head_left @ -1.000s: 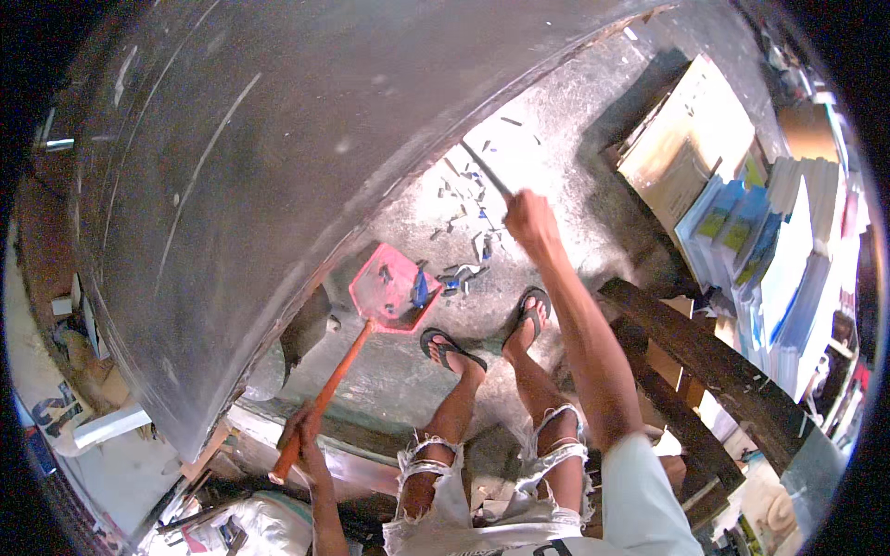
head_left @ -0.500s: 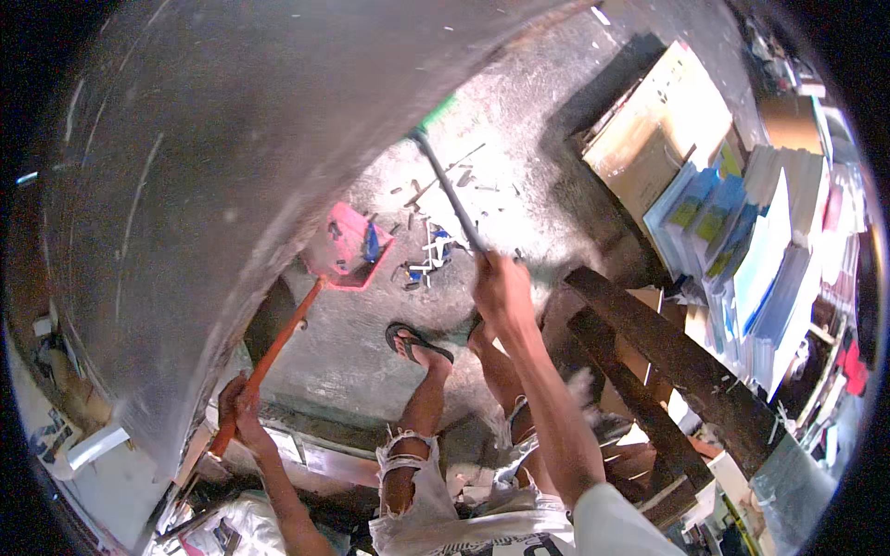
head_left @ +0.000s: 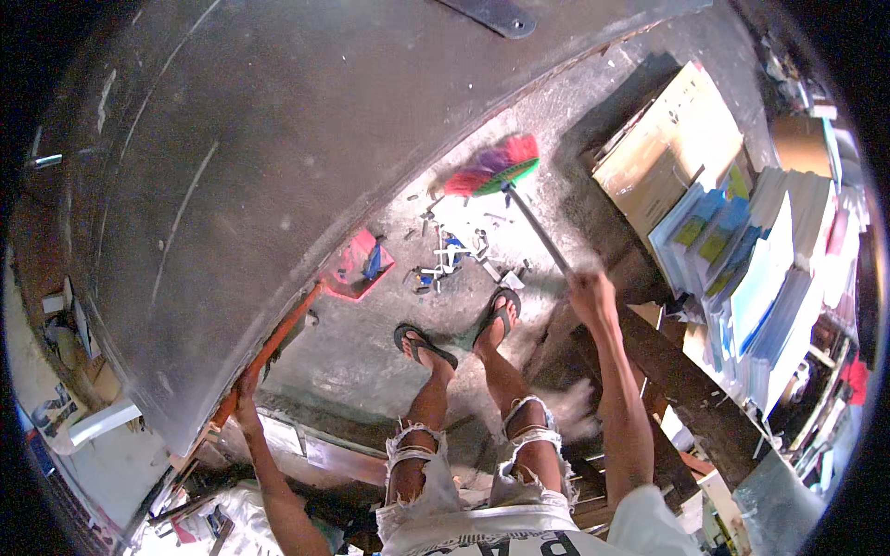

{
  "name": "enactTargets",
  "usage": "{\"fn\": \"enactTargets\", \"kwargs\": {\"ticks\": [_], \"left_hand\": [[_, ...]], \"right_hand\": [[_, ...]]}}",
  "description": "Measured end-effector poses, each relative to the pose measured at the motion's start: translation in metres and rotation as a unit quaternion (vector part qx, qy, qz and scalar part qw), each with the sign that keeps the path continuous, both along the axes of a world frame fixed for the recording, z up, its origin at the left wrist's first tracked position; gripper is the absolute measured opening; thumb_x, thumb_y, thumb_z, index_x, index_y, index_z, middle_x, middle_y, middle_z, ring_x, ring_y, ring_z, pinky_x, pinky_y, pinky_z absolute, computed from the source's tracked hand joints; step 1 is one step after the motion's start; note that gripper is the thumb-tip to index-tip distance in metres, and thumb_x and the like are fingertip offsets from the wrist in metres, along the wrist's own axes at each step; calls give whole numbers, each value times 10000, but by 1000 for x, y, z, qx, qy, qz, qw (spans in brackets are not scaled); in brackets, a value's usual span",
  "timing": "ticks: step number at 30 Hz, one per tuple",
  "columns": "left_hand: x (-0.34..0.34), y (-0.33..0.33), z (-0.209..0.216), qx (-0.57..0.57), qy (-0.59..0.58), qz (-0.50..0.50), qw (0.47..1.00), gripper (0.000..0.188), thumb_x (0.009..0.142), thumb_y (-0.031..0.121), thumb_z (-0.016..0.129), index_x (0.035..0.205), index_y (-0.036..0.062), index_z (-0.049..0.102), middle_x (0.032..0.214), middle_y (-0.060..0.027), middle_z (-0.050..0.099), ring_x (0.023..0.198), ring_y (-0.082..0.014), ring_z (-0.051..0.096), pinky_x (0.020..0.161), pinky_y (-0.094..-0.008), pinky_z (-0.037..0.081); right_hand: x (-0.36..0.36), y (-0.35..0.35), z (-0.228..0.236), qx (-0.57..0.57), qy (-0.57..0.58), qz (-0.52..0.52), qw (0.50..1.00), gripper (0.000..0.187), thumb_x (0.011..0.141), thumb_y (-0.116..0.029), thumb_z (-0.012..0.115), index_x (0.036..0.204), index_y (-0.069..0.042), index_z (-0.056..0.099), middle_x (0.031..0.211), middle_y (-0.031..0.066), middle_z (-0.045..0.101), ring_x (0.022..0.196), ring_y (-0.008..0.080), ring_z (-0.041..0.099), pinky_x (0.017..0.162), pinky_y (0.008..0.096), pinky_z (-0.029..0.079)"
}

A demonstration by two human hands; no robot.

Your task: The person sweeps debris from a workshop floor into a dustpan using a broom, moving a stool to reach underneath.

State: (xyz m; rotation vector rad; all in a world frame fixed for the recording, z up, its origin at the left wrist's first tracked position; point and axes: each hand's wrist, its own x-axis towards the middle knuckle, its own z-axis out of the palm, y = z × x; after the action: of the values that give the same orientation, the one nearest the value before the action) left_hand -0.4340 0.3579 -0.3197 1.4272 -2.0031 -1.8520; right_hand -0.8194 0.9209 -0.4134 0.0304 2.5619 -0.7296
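Closed round the dark handle of a broom, my right hand [head_left: 591,295] is out to the right of my feet. The broom [head_left: 498,172] has a green head with red and purple bristles, and it lies against the floor past the litter. My left hand [head_left: 247,394] grips the orange handle of a pink dustpan [head_left: 356,269] at the lower left. Some dark bits and a blue piece lie in the dustpan, whose left part the table edge hides. Between dustpan and broom, a loose pile of small white, blue and dark scraps [head_left: 451,252] lies on the concrete floor.
A large dark tabletop [head_left: 250,167] covers the upper left, with a dark flat strip [head_left: 491,14] on it. To the right stand a cardboard box [head_left: 672,139] and stacks of papers [head_left: 742,250]. Dark wooden beams [head_left: 686,389] slant below them. My sandalled feet are near the pile.
My right hand has moved right, and the broom head has come out from behind the table edge, swinging right. My right foot now shows fully. The left hand still grips the dustpan handle.
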Motion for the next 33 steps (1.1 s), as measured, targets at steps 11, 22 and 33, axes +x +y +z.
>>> {"fn": "enactTargets", "kwargs": {"ticks": [11, 22, 33], "left_hand": [[-20, -8, -58, -21, -4, 56, 998, 505, 875, 209, 484, 1309, 5, 328, 1345, -122, 334, 1232, -251, 321, 1045, -373, 210], [-23, -45, -90, -42, -15, -90, 995, 467, 907, 206, 379, 1333, 27, 306, 1350, -119, 352, 1236, -260, 339, 1061, -384, 200], [-85, -17, -107, -313, -225, -335, 859, 472, 921, 257, 349, 1333, 33, 299, 1364, -134, 326, 1248, -282, 317, 1063, -408, 194]], "right_hand": [[47, 51, 76, 136, 191, 151, 960, 301, 770, -116, 572, 1023, 48, 560, 629, 202, 565, 610, 346, 588, 566, 437, 461], [96, -36, -106, 380, 366, 359, 770, 165, 822, -126, 501, 793, -17, 620, 715, 118, 615, 583, 200, 583, 475, 298, 466], [277, -144, -96, -161, -144, 56, 975, 200, 777, -268, 556, 719, -78, 535, 530, 10, 508, 440, 159, 434, 426, 285, 367]]}}
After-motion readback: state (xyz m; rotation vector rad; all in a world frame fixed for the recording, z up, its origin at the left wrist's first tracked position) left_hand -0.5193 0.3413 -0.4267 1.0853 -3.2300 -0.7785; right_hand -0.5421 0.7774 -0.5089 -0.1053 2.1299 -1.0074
